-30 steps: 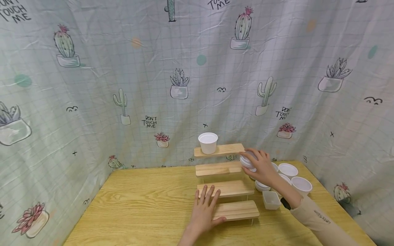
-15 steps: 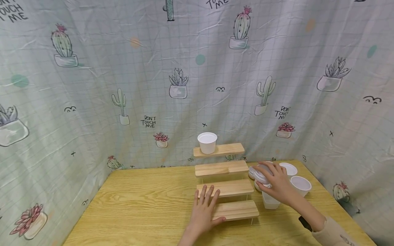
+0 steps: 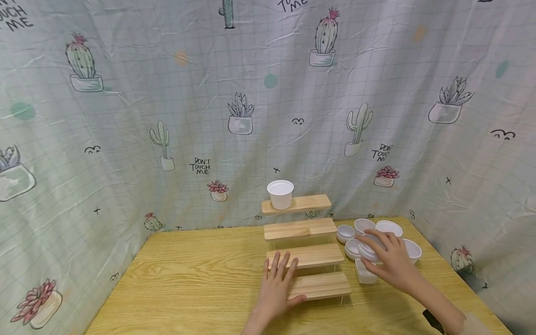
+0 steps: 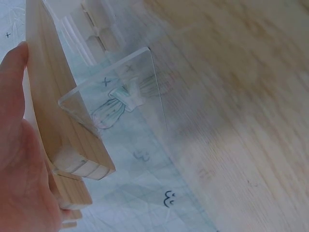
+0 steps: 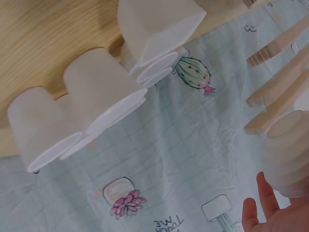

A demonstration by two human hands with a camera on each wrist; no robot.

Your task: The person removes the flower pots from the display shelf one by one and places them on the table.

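Observation:
My left hand (image 3: 274, 288) rests with spread, straight fingers on the left end of the lower steps of a wooden tiered stand (image 3: 320, 286). In the left wrist view, the palm and thumb lie along the edges of its wooden boards (image 4: 72, 130), near a clear acrylic support (image 4: 130, 92). My right hand (image 3: 393, 263) grips a small white round plastic tub (image 3: 369, 251) between thumb and fingers, over the group of containers at the right. In the right wrist view, that ribbed-looking tub (image 5: 288, 154) shows beside the fingertips. A larger white tub (image 3: 281, 195) stands on the top step's left end.
At the right stand small round tubs (image 3: 345, 232), larger round bowls (image 3: 389, 228) and a square container (image 3: 365, 272), all white. A patterned curtain (image 3: 234, 93) hangs behind the wood-grain table (image 3: 188, 279).
My right hand has moved right and down from beside the stand's upper steps, carrying the small tub over the other containers. The left hand keeps its place on the stand.

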